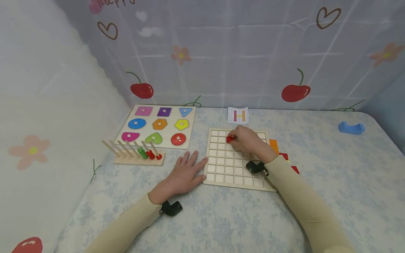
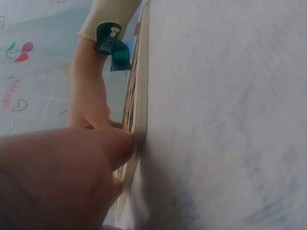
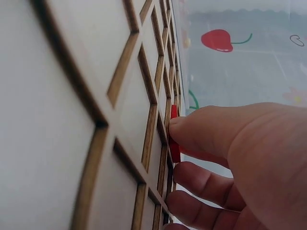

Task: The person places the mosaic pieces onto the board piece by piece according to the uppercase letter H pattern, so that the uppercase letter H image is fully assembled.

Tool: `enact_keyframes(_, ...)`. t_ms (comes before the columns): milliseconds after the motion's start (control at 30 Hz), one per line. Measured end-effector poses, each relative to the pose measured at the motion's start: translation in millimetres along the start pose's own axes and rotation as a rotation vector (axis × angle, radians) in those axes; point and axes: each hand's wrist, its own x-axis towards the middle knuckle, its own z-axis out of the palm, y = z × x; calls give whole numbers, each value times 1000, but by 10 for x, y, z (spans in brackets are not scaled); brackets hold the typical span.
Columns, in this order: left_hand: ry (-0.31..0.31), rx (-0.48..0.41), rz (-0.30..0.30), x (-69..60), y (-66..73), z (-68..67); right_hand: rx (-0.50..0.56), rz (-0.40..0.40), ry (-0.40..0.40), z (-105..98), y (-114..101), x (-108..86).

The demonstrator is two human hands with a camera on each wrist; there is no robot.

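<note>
A wooden grid board (image 1: 220, 169) lies on the table with rows of square recesses. My right hand (image 1: 245, 138) reaches over its upper part and pinches a red square tile (image 1: 229, 140) between thumb and fingers. In the right wrist view the red tile (image 3: 175, 143) is tilted on edge against the grid, with the thumb on it. My left hand (image 1: 186, 173) lies with fingers spread at the board's left edge, its thumb and index finger touching that edge. In the left wrist view the left hand (image 2: 62, 172) meets the board's side (image 2: 140, 105).
Orange tiles (image 1: 273, 144) and several red tiles (image 1: 295, 169) lie right of the board, partly hidden by the sleeve. A pattern card (image 1: 238, 115) lies behind it. At left are a shape puzzle (image 1: 147, 119) and a peg rack (image 1: 126, 161). A blue block (image 1: 351, 128) sits far right.
</note>
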Motion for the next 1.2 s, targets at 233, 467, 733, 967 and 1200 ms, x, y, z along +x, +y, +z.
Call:
enact_keyframes(233, 1, -3, 4, -5, -7, 6, 0, 16, -9, 7, -11, 1)
enact_keyframes(467, 4, -4, 3, -1, 0, 8, 9, 20, -22, -6, 3, -6)
enact_keyframes(733, 3, -3, 4, -1, 4, 3, 9, 27, -32, -67, -46, -70)
enact_keyframes(967, 6, 9, -3, 15, -12, 26, -35, 43, -21, -275, -19, -321)
enact_keyframes(1200, 8, 2, 2, 19, -33, 44, -98, 129, -23, -427, 176, -732)
